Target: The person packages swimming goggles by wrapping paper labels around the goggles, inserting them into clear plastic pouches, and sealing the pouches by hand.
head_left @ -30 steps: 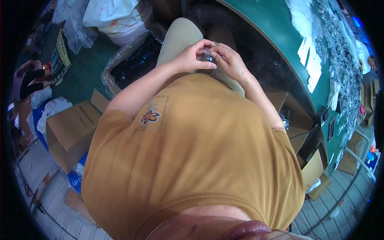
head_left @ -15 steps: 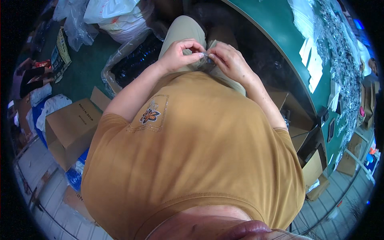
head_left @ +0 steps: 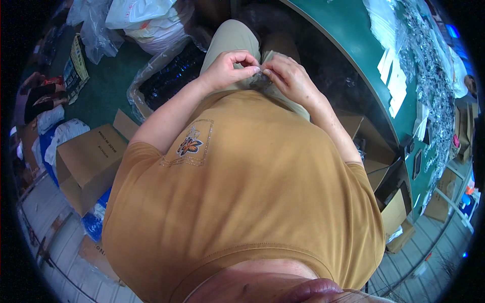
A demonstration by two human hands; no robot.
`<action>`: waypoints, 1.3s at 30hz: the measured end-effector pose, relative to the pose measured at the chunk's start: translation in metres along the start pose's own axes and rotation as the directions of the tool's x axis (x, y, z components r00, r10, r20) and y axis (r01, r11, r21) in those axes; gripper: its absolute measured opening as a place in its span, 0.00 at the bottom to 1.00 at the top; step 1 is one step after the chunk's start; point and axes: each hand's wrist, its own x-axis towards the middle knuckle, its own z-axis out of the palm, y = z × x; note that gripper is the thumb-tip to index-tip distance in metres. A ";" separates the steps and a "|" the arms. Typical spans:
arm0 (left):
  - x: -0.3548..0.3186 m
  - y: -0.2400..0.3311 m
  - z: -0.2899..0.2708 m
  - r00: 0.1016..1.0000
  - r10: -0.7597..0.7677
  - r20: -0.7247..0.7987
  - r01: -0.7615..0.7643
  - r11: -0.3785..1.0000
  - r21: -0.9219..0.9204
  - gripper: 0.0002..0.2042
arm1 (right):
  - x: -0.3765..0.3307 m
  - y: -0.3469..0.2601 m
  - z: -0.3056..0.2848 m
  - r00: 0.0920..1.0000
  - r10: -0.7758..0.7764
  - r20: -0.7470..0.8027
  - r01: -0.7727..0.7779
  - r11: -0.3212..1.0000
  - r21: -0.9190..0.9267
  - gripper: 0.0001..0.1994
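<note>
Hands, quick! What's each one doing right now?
Left hand: closed, fingertips pinching the small clear item over the lap.
Right hand: closed, fingertips pinching the same item from the other side.

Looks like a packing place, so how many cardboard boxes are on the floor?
About 4: one box at the person's left, three boxes under the green table at right. More may be hidden.
</note>
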 end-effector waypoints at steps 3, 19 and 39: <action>0.000 -0.008 0.005 0.998 0.026 -0.050 -0.028 0.998 -0.052 0.05 | 0.000 0.000 0.000 1.000 -0.002 0.015 0.002 1.000 -0.018 0.05; 0.021 -0.029 0.027 0.991 -0.054 0.126 0.081 0.971 -0.225 0.13 | -0.004 0.000 -0.003 0.993 0.054 -0.103 -0.062 0.996 -0.070 0.05; 0.033 -0.058 0.034 0.983 -0.141 0.115 0.159 0.972 -0.171 0.12 | -0.013 0.028 0.003 0.959 0.277 -0.055 -0.265 0.951 0.160 0.11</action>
